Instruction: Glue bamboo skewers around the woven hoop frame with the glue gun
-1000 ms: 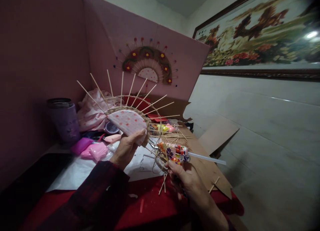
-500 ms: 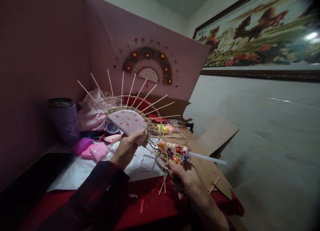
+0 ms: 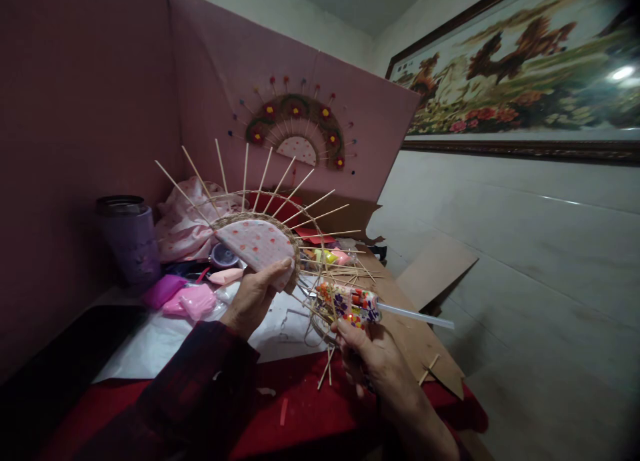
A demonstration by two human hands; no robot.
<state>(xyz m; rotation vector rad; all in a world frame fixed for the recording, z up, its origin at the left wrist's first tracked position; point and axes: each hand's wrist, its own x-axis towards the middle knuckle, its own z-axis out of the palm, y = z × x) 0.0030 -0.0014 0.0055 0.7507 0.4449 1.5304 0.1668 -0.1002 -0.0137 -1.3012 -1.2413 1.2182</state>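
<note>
My left hand (image 3: 255, 298) is closed on the lower right end of a half-round fan piece (image 3: 257, 244), thumb on its face. White spotted cloth covers the piece, twine edges its curve, and thin wooden sticks fan out from it. A loop of twine (image 3: 314, 216) crosses the sticks. My right hand (image 3: 367, 348) is closed around a flower-patterned hot glue gun (image 3: 350, 306), its handle mostly hidden by the fingers. A clear glue stick (image 3: 417, 316) juts from the gun's back. The gun's front end is near the fan piece's lower right; whether they touch I cannot tell.
A purple tumbler (image 3: 127, 238) stands at left, near pink bagged packets (image 3: 193, 302) and crumpled cloth (image 3: 183, 224). Loose sticks (image 3: 350, 272) lie on cardboard (image 3: 400, 334) at right. A finished fan-shaped decoration (image 3: 297, 128) is on the pink board (image 3: 370, 128) behind.
</note>
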